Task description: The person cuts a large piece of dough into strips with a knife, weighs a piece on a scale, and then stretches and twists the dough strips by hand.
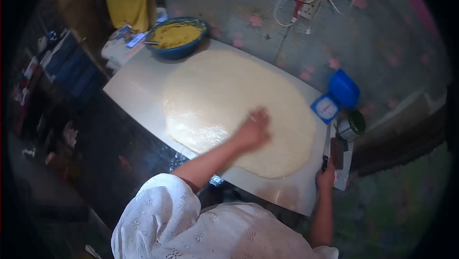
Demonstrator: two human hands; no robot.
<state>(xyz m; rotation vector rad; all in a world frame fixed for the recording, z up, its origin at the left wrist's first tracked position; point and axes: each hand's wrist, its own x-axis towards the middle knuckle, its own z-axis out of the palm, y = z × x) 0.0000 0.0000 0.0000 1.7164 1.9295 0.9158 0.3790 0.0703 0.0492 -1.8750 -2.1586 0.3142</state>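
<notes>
A wide, thin sheet of pale dough [220, 87] covers most of the white tabletop [129, 84], its near left part shiny. My left hand [255, 129] is over the middle of the dough, fingers smeared by motion. At the table's right edge, my right hand [326, 177] is beside the black handle of a knife [325, 163] and a brown, flat-bladed tool [337, 153]; I cannot tell whether it grips either. The knife's blade points away from me, toward a blue kitchen scale [327, 108].
A blue bowl [177, 51] of yellow mash stands at the far left corner, with a phone [136, 40] on white bundles beside it. An open tin [351, 126] stands past the scale. On the wall behind hangs a power strip [311, 3] with cables.
</notes>
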